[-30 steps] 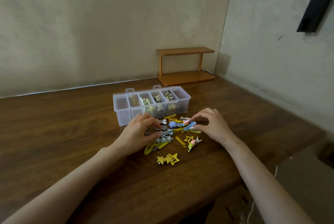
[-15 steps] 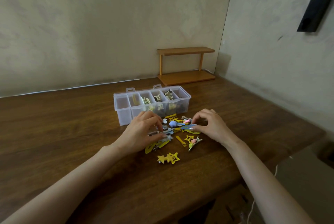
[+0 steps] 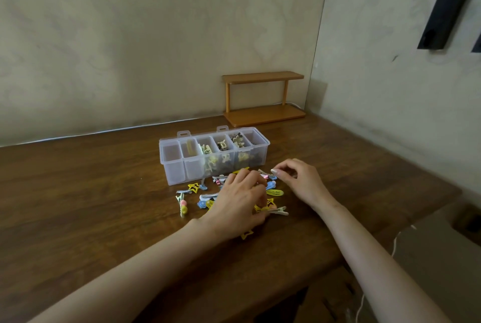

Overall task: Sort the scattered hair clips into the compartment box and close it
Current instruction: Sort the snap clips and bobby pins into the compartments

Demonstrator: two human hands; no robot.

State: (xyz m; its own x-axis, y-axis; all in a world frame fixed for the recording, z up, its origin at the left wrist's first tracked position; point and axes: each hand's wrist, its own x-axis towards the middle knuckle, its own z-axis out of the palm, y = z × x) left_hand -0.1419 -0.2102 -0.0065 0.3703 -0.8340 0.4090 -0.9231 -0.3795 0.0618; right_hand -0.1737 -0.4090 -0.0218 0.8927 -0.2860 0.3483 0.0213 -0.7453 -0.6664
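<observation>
Translucent compartment box is sitting open toward the desk's far edge, beige clips in its middle cells. Hair clips are lying before it; left grip is curling over them, hold unclear; right grip is pinching a silver clip.

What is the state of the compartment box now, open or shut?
Open: nothing covers the compartment box, and the clips inside show from above.
</observation>
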